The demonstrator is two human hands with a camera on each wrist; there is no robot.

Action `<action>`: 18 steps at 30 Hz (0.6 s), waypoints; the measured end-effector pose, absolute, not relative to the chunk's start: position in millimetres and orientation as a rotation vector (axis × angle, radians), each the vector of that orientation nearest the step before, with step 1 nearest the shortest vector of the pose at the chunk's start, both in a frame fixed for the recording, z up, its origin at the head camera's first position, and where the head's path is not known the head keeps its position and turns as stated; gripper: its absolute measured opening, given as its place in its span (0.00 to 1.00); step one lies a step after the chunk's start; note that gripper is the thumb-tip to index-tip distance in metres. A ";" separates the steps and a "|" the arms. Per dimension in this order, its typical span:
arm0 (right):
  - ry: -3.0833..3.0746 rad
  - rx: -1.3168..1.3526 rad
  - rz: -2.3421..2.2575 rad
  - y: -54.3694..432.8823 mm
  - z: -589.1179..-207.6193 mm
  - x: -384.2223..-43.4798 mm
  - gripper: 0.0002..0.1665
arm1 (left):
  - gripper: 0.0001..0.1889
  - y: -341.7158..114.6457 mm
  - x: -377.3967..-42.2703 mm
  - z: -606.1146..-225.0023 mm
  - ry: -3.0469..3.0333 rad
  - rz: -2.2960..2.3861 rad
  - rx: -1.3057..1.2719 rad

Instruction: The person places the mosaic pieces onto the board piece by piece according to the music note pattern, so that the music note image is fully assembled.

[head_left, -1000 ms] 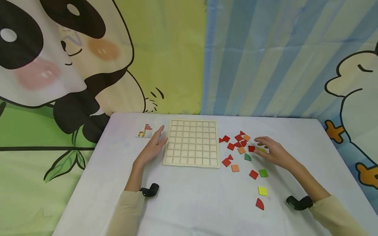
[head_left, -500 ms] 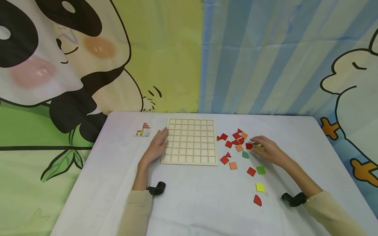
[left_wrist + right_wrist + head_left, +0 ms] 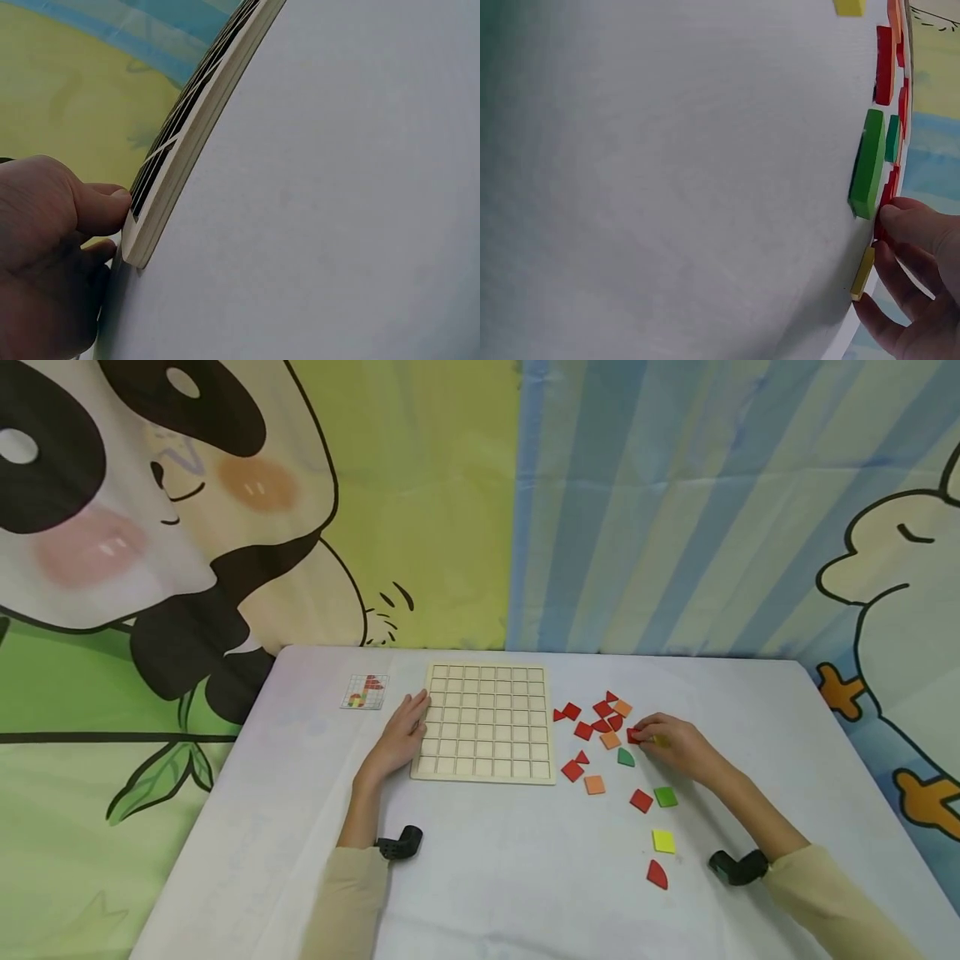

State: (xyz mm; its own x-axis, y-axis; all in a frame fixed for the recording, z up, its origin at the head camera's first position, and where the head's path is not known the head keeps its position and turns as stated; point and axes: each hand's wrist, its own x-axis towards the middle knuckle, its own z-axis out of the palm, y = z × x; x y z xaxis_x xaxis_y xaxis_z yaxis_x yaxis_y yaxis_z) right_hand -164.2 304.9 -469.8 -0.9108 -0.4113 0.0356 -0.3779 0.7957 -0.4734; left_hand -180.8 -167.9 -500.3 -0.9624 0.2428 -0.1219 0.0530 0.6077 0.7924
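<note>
At the left edge of the pale wooden grid board [image 3: 487,722], my left hand [image 3: 397,739] rests with fingers extended along the rim. The left wrist view has the thumb [image 3: 105,208] touching the corner of the board's frame. My right hand [image 3: 678,747] is at the right side of the tile group, pinching a red square tile [image 3: 633,736] between thumb and fingers. Partly under that hand lies a yellow tile [image 3: 862,274]. A green square tile [image 3: 665,797] and a dark green quarter-round tile [image 3: 626,757] are close by.
A small card [image 3: 365,692] with a coloured grid pattern lies left of the board. Several red and orange tiles, among them an orange square [image 3: 594,785], are scattered right of it. Nearer the front are a yellow square [image 3: 663,841] and a red quarter-round tile [image 3: 657,874].
My left hand has come right to touch the board's edge. My right hand has moved slightly left, and its fingers have closed onto the red square tile.
</note>
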 end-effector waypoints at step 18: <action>2.930 -0.571 -0.798 306.5 -476.1 -166.6 0.07 | 0.30 -168.2 -181.4 -502.1 2.619 1.285 0.230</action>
State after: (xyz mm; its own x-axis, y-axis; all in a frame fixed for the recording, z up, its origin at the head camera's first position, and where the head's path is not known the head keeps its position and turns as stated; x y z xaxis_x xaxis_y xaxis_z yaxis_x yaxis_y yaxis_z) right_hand -166.6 306.5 -476.1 -0.9305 -0.3634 0.0468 -0.3369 0.7985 -0.4989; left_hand -181.4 -168.2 -502.1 -0.9646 0.2333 -0.1232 0.0453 0.6066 0.7937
